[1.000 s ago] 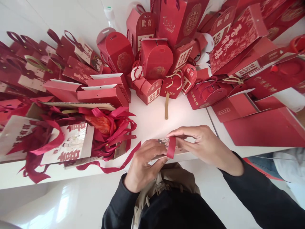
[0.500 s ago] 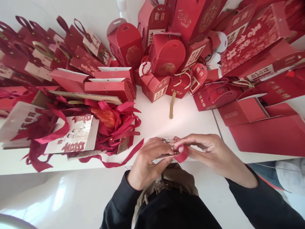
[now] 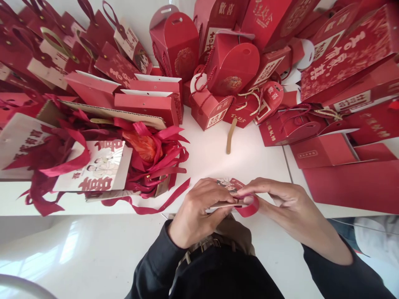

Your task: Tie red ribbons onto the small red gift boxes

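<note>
At the table's front edge, my left hand (image 3: 201,207) is closed around a small red-and-white printed gift box (image 3: 229,184), whose pale upper edge shows between thumb and fingers. A red strap (image 3: 251,209) curls in a loop at the box's right end. My right hand (image 3: 285,201) pinches this strap, its fingertips against the box's edge. Where the strap meets the box is partly covered by my fingers. Just beyond both hands, a short tan strap (image 3: 230,137) lies on the white table (image 3: 205,155).
To the left is a cardboard box (image 3: 124,111) with red ribbons (image 3: 162,160) and a printed white card (image 3: 102,160). Red gift boxes (image 3: 233,62) crowd the back. Strap-handled boxes (image 3: 62,54) stand at upper left, and larger red boxes (image 3: 352,178) sit at right.
The view has shifted slightly, moving the hands and gift boxes a little rightward in the picture. The red strap's loop appears more open, with my right fingers still at it.
</note>
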